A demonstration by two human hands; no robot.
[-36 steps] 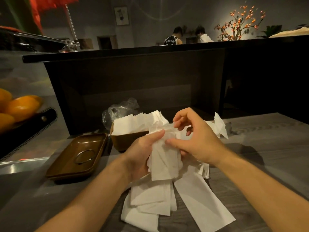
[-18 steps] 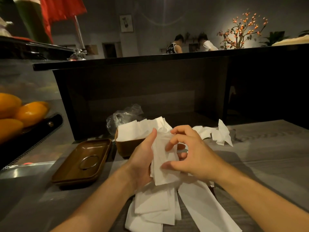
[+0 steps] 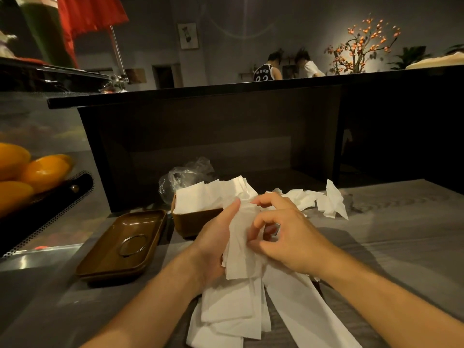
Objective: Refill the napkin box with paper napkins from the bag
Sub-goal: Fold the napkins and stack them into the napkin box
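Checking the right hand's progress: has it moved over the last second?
Yes: the right hand has dropped slightly toward the left hand, judged against the napkin box.

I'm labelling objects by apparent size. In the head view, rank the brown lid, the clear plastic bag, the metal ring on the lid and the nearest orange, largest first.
As they look in the head view:
1. brown lid
2. clear plastic bag and nearest orange: look alike; the bag is partly hidden, the orange cropped, so unranked
3. metal ring

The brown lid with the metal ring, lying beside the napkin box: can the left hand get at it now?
Probably yes, but not at once. The brown lid lies uncovered beside the left hand, with nothing between them. However, that hand's fingers grip a bundle of napkins, which it must release first.
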